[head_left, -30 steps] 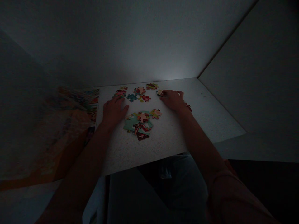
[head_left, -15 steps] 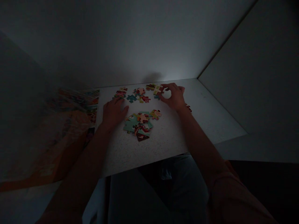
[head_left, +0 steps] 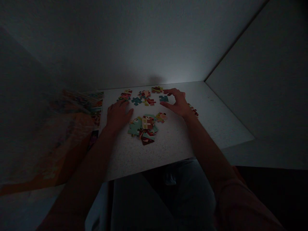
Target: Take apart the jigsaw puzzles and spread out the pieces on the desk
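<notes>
Both grips open: left hand (head_left: 118, 116) flat on the desk (head_left: 168, 150), right hand (head_left: 176, 104) over a teal jigsaw piece (head_left: 163, 98), any contact too dark to tell.

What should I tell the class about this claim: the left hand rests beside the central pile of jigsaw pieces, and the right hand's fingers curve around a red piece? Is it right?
Not quite. The head view shows that the right hand curves around a teal jigsaw piece, not a red one. The left hand does rest beside the central pile of jigsaw pieces.
</notes>
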Demonstrator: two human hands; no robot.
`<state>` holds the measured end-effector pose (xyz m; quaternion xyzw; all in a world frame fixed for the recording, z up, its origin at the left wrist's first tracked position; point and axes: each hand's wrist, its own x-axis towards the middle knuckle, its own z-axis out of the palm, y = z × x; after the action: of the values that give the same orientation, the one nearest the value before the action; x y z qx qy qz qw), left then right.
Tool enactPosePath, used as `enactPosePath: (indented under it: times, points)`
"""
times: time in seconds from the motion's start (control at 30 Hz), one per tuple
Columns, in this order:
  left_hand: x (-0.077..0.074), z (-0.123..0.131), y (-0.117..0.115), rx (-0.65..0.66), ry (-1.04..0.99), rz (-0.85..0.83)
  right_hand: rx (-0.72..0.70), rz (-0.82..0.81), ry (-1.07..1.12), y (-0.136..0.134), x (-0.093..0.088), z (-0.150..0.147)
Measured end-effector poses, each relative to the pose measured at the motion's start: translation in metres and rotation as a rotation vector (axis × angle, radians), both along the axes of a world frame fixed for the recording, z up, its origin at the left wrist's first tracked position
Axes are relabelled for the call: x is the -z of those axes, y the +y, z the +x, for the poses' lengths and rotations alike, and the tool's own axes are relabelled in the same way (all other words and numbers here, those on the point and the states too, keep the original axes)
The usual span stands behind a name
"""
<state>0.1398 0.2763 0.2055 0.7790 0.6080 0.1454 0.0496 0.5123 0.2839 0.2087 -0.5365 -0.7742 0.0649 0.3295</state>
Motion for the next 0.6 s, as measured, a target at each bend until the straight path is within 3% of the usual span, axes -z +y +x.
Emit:
enactPosePath:
  times: [0.13,0.3,0.47,0.6]
  points:
    - [-0.005,0.002,-0.002,0.013,0.003,-0.029,0.255,-0.164,-0.233,0.006,0.012,-0.010]
    - [-0.007,0.004,-0.003,-0.010,0.007,-0.044,0.343,-0.214,-0.300,0.011,0.018,-0.018]
    - [-0.007,0.003,-0.004,-0.002,0.004,-0.052,0.308,-0.225,-0.126,0.014,0.016,-0.006]
    - [-0.005,0.002,-0.003,-0.013,0.010,-0.034,0.146,-0.216,0.235,0.023,0.022,0.005]
